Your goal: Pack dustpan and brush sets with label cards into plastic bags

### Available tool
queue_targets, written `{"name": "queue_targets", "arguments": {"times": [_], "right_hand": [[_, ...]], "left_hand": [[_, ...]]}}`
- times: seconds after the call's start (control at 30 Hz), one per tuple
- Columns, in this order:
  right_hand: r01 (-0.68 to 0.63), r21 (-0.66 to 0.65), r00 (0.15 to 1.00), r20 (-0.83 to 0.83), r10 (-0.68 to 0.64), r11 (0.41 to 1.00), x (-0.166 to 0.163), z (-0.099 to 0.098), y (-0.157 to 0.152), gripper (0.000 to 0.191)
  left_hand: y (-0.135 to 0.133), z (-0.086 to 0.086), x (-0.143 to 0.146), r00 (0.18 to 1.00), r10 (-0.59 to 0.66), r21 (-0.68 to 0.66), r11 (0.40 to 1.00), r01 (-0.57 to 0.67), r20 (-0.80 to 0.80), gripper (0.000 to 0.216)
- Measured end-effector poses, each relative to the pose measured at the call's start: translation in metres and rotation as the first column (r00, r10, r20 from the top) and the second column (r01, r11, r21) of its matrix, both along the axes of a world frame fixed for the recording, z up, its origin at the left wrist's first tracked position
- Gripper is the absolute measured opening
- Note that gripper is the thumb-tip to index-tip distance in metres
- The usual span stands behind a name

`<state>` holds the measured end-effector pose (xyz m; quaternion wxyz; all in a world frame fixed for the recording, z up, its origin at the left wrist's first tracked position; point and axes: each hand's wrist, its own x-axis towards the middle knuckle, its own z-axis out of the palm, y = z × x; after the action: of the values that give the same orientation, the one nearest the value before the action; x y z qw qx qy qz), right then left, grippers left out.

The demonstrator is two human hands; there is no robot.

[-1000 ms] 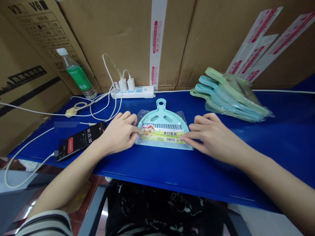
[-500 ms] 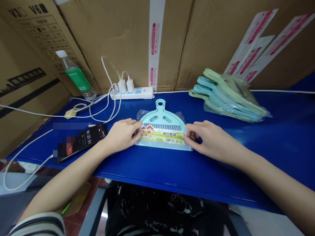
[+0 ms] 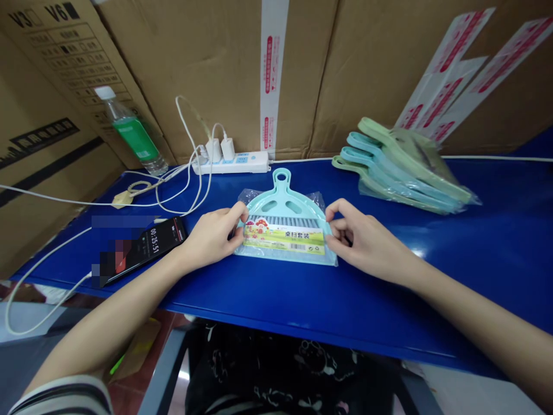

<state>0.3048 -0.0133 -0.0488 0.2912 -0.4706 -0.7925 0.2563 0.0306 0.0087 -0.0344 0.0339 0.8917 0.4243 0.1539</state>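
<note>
Left hand [image 3: 213,235] and right hand [image 3: 365,243] had shifted outward from the label [image 3: 284,238] to the side edges of the bagged dustpan set [image 3: 282,199], flat on the tabletop [image 3: 268,300]; the right fingers [image 3: 345,210] were spread, the left ones bent (pinching or not, I could not tell). Probably light and stiff, slippery in its film [image 3: 317,200], it suited a hold at the handle [image 3: 282,185]
</note>
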Motion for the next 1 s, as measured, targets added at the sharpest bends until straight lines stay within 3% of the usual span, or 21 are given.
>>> {"name": "queue_targets", "arguments": {"times": [0.23,0.53,1.0], "right_hand": [[-0.023,-0.023,0.999,0.022,0.024,0.999,0.0013,0.0015,-0.0003,0.016],[-0.019,-0.056,0.997,0.072,0.023,0.998,0.0028,0.0028,0.0005,0.011],[-0.044,-0.037,0.997,0.069,0.046,0.998,0.0041,0.0038,0.0003,0.007]], "left_hand": [[-0.0032,0.0038,0.0012,0.999,-0.002,-0.012,1.000,0.001,-0.054,0.008],[-0.0043,0.0058,0.0041,0.979,0.077,-0.060,0.994,-0.089,-0.186,0.007],[-0.0058,0.0072,0.0032,0.993,0.017,-0.077,0.997,-0.027,-0.121,0.002]]}}
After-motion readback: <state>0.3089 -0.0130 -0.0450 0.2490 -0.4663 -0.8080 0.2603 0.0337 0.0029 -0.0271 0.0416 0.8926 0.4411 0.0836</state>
